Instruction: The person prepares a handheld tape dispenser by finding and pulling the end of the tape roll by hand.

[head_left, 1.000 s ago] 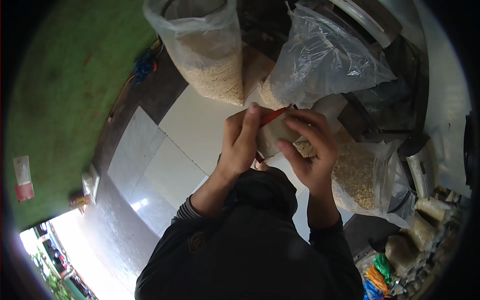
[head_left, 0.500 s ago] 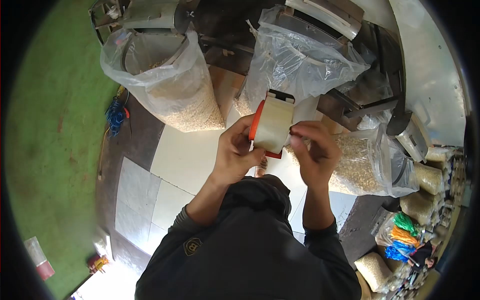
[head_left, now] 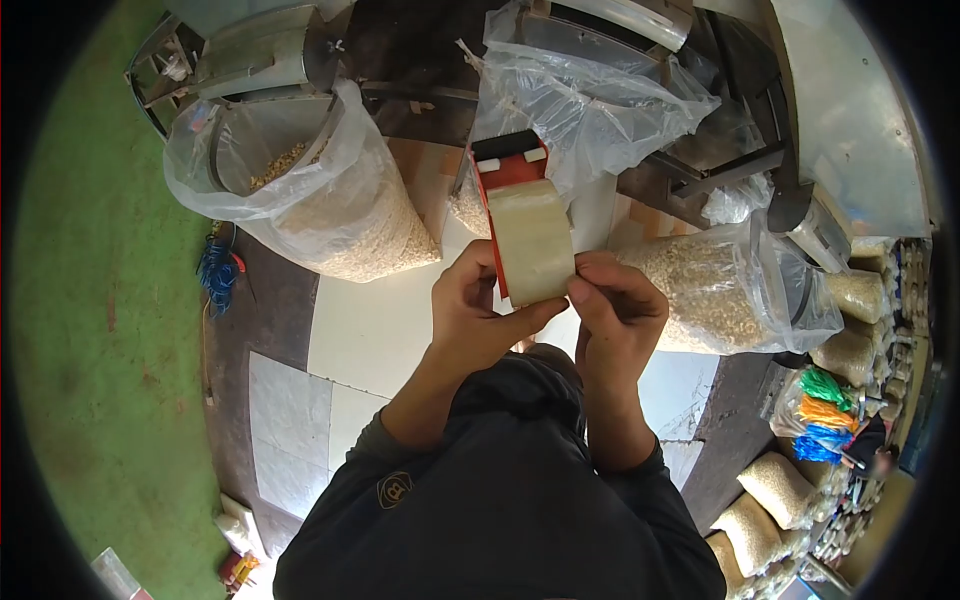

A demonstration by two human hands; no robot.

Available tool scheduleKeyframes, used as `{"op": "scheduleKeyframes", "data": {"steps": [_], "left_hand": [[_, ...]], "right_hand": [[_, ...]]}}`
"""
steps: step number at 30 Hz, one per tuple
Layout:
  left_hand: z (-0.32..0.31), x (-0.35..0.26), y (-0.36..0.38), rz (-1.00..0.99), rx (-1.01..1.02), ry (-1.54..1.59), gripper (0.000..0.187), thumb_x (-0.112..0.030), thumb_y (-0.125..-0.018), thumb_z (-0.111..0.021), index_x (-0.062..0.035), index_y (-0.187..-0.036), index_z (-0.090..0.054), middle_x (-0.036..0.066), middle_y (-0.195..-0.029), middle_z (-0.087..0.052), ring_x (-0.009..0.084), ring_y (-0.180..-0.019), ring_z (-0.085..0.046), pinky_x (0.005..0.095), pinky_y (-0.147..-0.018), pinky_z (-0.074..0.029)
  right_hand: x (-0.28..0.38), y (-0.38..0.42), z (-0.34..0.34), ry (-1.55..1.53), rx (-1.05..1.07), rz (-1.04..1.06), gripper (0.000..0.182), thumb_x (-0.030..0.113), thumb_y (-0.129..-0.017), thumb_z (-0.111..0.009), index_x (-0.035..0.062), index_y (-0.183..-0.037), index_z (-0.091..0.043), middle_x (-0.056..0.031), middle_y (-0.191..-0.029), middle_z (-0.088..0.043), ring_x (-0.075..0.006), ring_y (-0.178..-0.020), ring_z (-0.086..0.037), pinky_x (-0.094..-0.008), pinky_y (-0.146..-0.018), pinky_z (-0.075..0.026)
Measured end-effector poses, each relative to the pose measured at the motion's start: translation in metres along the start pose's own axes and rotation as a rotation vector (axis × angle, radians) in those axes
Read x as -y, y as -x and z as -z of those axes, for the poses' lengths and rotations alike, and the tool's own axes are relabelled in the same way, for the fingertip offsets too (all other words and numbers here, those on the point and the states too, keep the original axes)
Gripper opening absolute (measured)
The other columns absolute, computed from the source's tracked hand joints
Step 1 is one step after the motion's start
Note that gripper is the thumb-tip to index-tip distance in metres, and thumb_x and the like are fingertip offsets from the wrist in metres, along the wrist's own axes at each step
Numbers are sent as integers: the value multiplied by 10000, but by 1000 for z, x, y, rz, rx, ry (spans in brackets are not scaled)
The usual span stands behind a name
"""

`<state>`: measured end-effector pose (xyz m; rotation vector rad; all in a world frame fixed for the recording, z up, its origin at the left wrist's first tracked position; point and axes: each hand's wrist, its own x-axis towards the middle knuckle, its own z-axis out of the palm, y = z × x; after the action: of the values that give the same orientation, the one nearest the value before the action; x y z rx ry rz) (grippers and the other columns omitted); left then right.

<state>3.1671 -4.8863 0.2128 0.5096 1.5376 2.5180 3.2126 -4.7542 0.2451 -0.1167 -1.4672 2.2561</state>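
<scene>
A red tape dispenser [head_left: 515, 170] with a black edge at its far end is held up in front of my chest. It carries a wide roll of yellowish clear packing tape [head_left: 533, 245]. My left hand [head_left: 472, 305] is closed around its left side, thumb along the near edge of the roll. On the other side, my right hand [head_left: 618, 312] has thumb and index finger pinched together at the roll's right edge. Whether a tape end lies between those fingertips is too small to make out.
Large clear plastic bags of pale pieces stand ahead left [head_left: 350, 215] and at the right [head_left: 700, 290], under metal chutes. Another plastic bag [head_left: 590, 110] hangs at the middle back. Filled bags [head_left: 775, 490] and coloured plastic bundles [head_left: 825, 415] lie along the right side.
The tape dispenser has turned, so its red frame and black edge now show more at the far end. My right hand has come in closer to the roll's near right edge.
</scene>
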Motion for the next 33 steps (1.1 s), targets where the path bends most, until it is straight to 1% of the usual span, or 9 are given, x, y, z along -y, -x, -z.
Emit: {"op": "scheduleKeyframes", "data": {"steps": [3,10,13,15,18,25,28,30,33], "left_hand": [[1,4,-2,-115,35,-54,475,58,-741,-835,29,-1136,-572,139,-1075,-687,164,-968,-679,297,-728,-591],[-1,9,-2,-199,46,-138,441,14,-724,-868,52,-1065,-591,172,-1052,-703,203,-932,-712,310,-744,-597],[-5,10,-1,-159,50,-116,460,18,-725,-867,60,-1084,-582,182,-1045,-704,204,-925,-712,310,-748,-597],[-8,15,0,-224,21,-117,457,31,-738,-852,61,-1097,-572,182,-1041,-703,201,-919,-711,304,-733,-598],[-11,14,2,-161,9,-53,449,41,-744,-843,57,-1096,-564,184,-1040,-703,197,-919,-709,297,-711,-598],[-13,19,8,-235,23,-154,435,30,-742,-848,51,-1076,-570,165,-1009,-714,183,-878,-716,283,-689,-591],[-15,20,10,-214,-2,-205,434,4,-732,-864,43,-1060,-582,157,-983,-724,178,-856,-721,279,-698,-583],[-19,22,7,-315,-5,-196,430,-29,-729,-875,33,-1050,-596,155,-971,-733,173,-861,-725,275,-701,-576],[-21,25,12,-268,-17,-250,431,-39,-737,-870,32,-1064,-599,156,-982,-734,179,-881,-727,279,-722,-574]], "right_hand": [[-2,0,0,-45,-25,9,197,-150,-789,-715,-23,-926,-654,-168,-969,-698,-216,-958,-641,-318,-871,-493],[-3,-1,2,-46,-14,108,231,-139,-769,-747,-5,-900,-611,-151,-959,-702,-217,-961,-644,-334,-897,-496],[1,1,5,-98,-28,18,232,-133,-775,-743,-16,-932,-618,-153,-978,-705,-218,-1003,-651,-344,-946,-491],[-1,2,11,-153,-35,-81,242,-131,-781,-737,-24,-968,-626,-153,-998,-707,-216,-1047,-652,-342,-979,-484],[-2,2,16,-178,11,-75,251,-132,-785,-730,-31,-994,-634,-149,-1013,-707,-209,-1065,-649,-337,-988,-480],[-5,3,23,-223,-1,-75,245,-145,-764,-739,5,-905,-605,-152,-971,-711,-223,-1045,-648,-368,-989,-481],[-3,3,22,-243,-12,-77,316,-149,-747,-753,50,-855,-533,-150,-941,-714,-231,-1036,-648,-385,-995,-474],[-1,2,22,-255,-52,-75,409,-151,-737,-761,88,-844,-447,-145,-925,-717,-239,-1036,-650,-393,-999,-470],[0,2,25,-250,-30,-49,461,-150,-741,-760,102,-862,-394,-148,-913,-719,-245,-1045,-649,-398,-1002,-469]]}}
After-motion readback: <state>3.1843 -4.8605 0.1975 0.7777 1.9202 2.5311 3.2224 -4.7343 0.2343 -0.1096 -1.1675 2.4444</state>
